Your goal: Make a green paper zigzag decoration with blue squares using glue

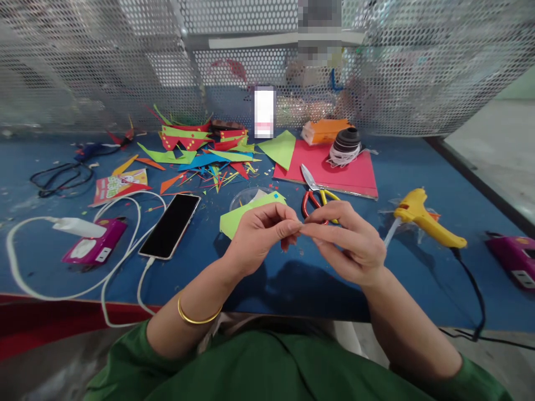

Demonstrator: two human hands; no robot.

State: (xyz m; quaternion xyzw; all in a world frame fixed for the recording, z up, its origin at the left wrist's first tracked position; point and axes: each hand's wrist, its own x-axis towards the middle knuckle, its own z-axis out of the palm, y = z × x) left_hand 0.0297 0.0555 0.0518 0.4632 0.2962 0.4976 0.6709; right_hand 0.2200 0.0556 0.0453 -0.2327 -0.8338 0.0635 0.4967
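My left hand [267, 234] and my right hand [349, 242] meet above the blue table, thumbs and fingertips pinched together. Whatever lies between the fingertips is too small or hidden to make out. Behind my left hand is a light-green paper piece [232, 221] with a small blue square on it; my hand covers part of it, and I cannot tell whether they touch. It overlaps a clear round dish [242, 196]. Just beyond my fingers lie scissors [311, 184] with red and yellow handles, spread apart and partly hidden by my right hand.
A yellow glue gun [430, 220] rests at right with its cord trailing. At left are a phone [171, 225] and a purple power strip [98, 239] with white cables. Paper masks [184, 136] and scraps lie behind, beside red sheets [355, 175] and a black-and-white spool [346, 146].
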